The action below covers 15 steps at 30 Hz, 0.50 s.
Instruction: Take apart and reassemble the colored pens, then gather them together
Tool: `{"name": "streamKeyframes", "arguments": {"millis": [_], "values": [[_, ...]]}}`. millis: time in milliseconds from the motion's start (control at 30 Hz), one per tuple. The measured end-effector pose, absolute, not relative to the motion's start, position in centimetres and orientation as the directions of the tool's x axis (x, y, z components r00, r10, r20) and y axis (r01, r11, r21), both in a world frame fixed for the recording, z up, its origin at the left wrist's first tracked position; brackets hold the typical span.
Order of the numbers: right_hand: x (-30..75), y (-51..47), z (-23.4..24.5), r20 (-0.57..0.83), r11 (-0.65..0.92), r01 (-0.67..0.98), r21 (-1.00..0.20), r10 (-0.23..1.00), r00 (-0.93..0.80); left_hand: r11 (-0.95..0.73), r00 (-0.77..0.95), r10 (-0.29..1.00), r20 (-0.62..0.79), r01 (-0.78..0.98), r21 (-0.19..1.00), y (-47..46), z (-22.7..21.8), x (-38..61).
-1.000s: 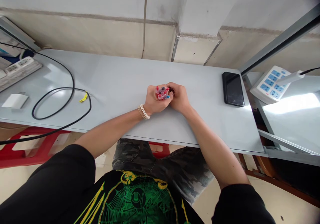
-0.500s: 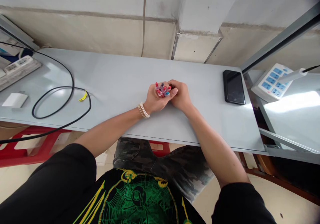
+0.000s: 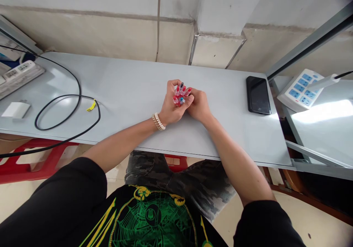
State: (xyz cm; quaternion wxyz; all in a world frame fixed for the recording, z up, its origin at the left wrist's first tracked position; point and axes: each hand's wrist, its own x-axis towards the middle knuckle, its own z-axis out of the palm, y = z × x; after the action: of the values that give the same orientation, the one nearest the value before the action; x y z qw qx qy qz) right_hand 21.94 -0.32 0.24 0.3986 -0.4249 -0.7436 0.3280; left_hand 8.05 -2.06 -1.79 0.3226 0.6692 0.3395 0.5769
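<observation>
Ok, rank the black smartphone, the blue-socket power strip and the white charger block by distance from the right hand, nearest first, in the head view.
1. Black smartphone: on the desk, right of the right hand.
2. Power strip with blue sockets: farther right, past the desk's end.
3. White charger block: far left on the desk.

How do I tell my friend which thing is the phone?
Start at the long gray desk. Right of the right hand, near the back edge, lies a black phone. It's the only dark, shiny slab, unlike the white power strip beyond it.
</observation>
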Motion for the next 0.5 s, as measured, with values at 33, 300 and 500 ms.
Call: {"name": "streamKeyframes", "arguments": {"millis": [33,300,500], "values": [[21.93,-0.31,0.26,0.307,0.417,0.379,-0.826,0.897,-0.320,-0.565,0.102,0.823,0.559,0.036,0.824,-2.09,-1.77,8.10],[21.91,-0.18,0.20,0.287,0.393,0.404,-0.826,0.910,-0.299,-0.709,0.065,0.705,0.707,0.035,0.704,-1.88,-1.73,8.21],[21.65,-0.34,0.43,0.265,0.385,0.429,-0.817,0.912,-0.314,-0.756,0.003,0.654,0.757,0.038,0.653,-1.36,-2.25,8.30]]}}
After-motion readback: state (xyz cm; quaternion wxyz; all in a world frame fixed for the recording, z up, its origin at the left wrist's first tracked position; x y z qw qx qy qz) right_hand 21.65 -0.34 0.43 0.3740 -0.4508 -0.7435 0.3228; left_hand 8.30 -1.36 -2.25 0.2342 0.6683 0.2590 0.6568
